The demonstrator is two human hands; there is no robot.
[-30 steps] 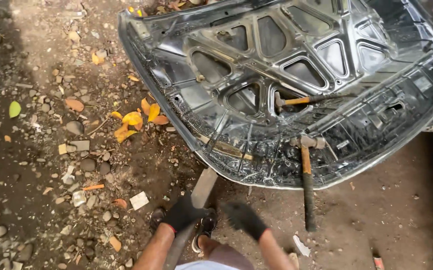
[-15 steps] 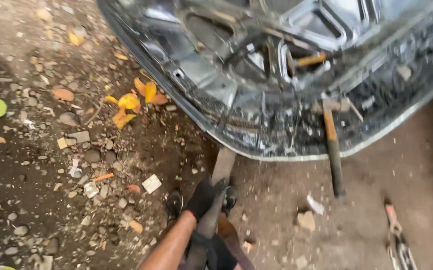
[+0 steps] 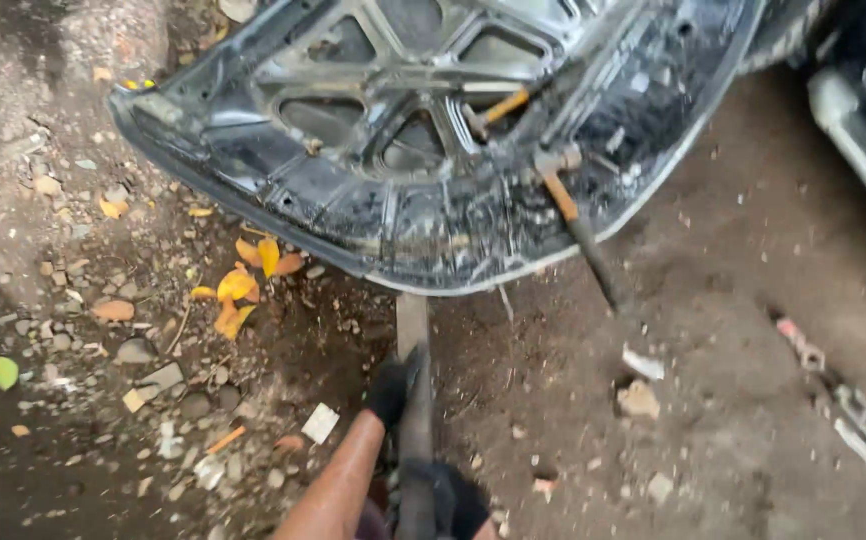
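Observation:
An upturned dark car hood (image 3: 253, 170) lies on dirt ground, its inner ribbed frame facing up. A long flat metal bar (image 3: 413, 330) runs from my lap toward the hood's near edge, and its tip meets that rim. My left hand (image 3: 390, 385), in a black glove, grips the bar partway up. My right hand (image 3: 445, 500), also gloved, holds the bar's lower end at the bottom edge of the view. A hammer (image 3: 585, 245) with a dark handle rests across the hood's rim, its head on the hood. An orange-handled tool (image 3: 503, 105) lies in the hood's middle.
Yellow leaves (image 3: 238, 290) and small stones (image 3: 138, 350) litter the ground on the left. A white scrap (image 3: 320, 422) lies beside my left arm. A long metal tool (image 3: 858, 415) rests on the dirt at the right. A pale vehicle part (image 3: 853, 130) fills the top right corner.
My two hands were side by side at the bar; now the left sits further up it and the right behind. The view has swung to the right.

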